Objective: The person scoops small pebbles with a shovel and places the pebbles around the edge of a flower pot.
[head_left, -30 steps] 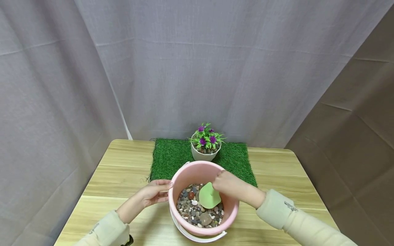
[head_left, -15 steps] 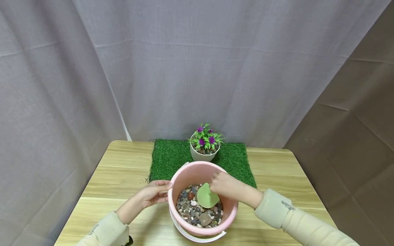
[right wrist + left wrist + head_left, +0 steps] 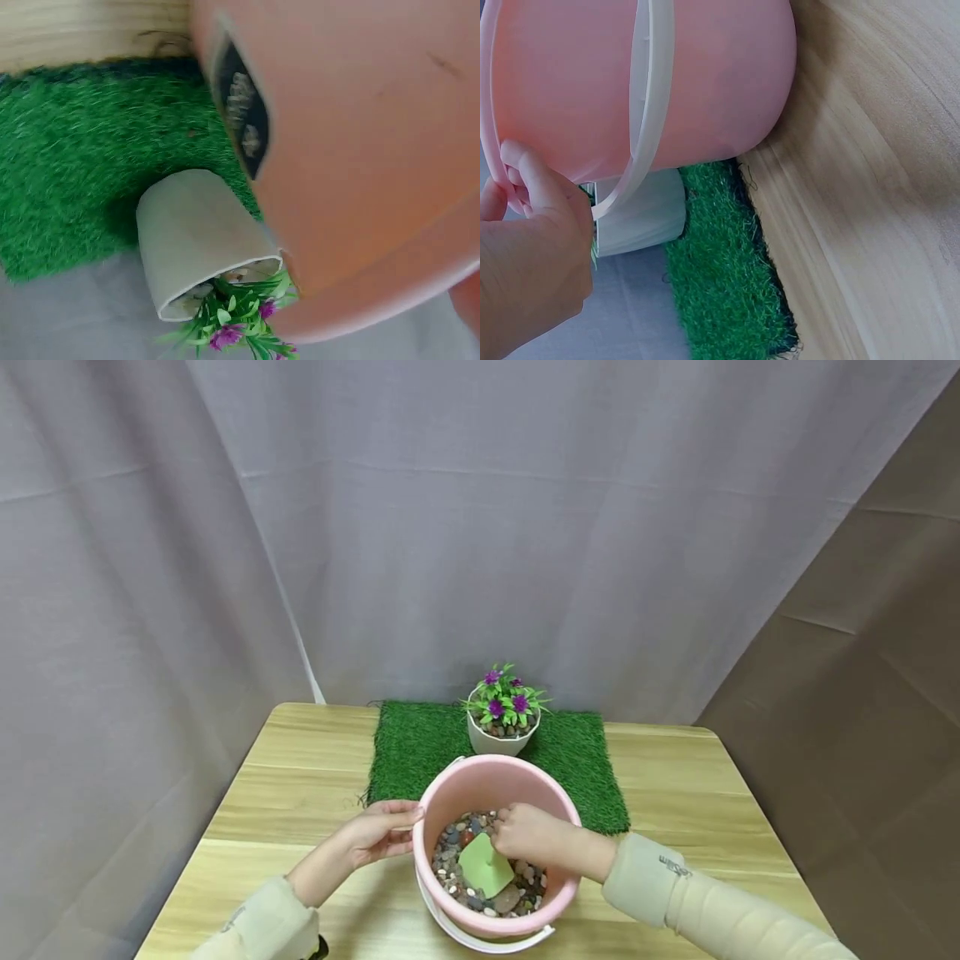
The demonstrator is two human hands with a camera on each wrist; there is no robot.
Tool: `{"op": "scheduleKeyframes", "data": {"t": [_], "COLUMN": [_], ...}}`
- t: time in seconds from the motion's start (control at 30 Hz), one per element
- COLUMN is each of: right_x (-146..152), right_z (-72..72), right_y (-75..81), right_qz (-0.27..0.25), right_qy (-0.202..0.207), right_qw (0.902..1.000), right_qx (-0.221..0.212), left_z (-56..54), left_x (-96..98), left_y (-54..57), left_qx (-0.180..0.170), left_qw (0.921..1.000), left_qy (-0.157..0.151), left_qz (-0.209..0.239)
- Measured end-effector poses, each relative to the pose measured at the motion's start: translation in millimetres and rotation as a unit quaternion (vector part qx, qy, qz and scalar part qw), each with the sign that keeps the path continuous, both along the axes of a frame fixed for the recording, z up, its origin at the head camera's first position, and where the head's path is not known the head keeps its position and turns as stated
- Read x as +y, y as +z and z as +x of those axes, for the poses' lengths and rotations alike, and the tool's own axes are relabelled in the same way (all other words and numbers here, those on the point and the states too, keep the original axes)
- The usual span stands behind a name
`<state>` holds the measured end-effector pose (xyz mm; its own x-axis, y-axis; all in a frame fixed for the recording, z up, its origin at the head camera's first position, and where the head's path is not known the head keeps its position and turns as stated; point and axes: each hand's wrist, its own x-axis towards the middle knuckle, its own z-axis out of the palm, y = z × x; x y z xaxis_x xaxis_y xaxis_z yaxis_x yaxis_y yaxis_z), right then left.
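A pink bucket (image 3: 468, 789) with a white handle (image 3: 480, 941) stands on the wooden table, its bottom covered in mixed pebbles (image 3: 450, 862). My left hand (image 3: 382, 832) pinches the bucket's left rim between thumb and fingers, as the left wrist view shows too. Down inside the bucket, my right hand (image 3: 531, 837) grips a light green toy shovel (image 3: 483, 867) by its handle, which the fist mostly hides. The shovel's blade lies over the pebbles, near a large flat stone (image 3: 507, 898). In the right wrist view the bucket's outer wall (image 3: 360, 135) hides the right hand's work.
Behind the bucket, a white pot (image 3: 497, 744) with purple flowers (image 3: 495, 707) stands on a green artificial turf mat (image 3: 420, 739). The wooden table (image 3: 300, 785) extends to both sides. Grey cloth (image 3: 480, 543) hangs at the back.
My right hand has moved the shovel left and toward the front, lower in the bucket, partly covering the large flat stone. My left hand keeps its hold on the rim.
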<state>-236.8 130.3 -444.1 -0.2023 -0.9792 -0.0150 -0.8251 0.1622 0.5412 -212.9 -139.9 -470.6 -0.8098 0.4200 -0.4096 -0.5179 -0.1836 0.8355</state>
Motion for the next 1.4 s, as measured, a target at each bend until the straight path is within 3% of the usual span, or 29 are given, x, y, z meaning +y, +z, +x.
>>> {"op": "scheduleKeyframes", "data": {"t": [0.1, 0.23, 0.5, 0.7, 0.87, 1.1, 1.4], "right_x": [0.6, 5.6, 6.1, 16.7, 27.4, 39.8, 47.4], "right_z": [-3.1, -10.4, -15.1, -20.5, -24.6, -25.8, -31.2], "right_y": [-4.3, -5.9, -3.9, 7.2, 16.9, 28.3, 34.1], "right_qz": [-0.013, -0.049, -0.087, -0.096, -0.112, -0.14, -0.174], "right_qy": [-0.025, -0.036, -0.052, -0.102, -0.125, -0.143, -0.158], "right_qw": [0.9977, 0.9858, 0.9489, 0.9168, 0.8984, 0.8868, 0.8642], "right_qx": [-0.062, -0.157, -0.299, -0.374, -0.406, -0.416, -0.445], "left_z": [-0.9, -1.3, -0.9, 0.1, 0.9, 0.9, 1.0], "left_x": [2.5, 2.8, 0.6, 1.8, 1.9, 1.7, 1.1], "left_y": [-0.5, -1.3, -0.4, -0.9, -0.2, 0.3, 0.9], "left_qx": [0.0, 0.0, 0.0, 0.001, 0.003, 0.002, 0.003], "left_qw": [1.0, 1.0, 1.0, 1.0, 1.0, 1.0, 1.0], "left_qy": [-0.001, 0.007, 0.006, 0.006, 0.005, 0.002, -0.001], "left_qz": [-0.001, -0.005, -0.007, -0.003, -0.006, 0.001, 0.003]}}
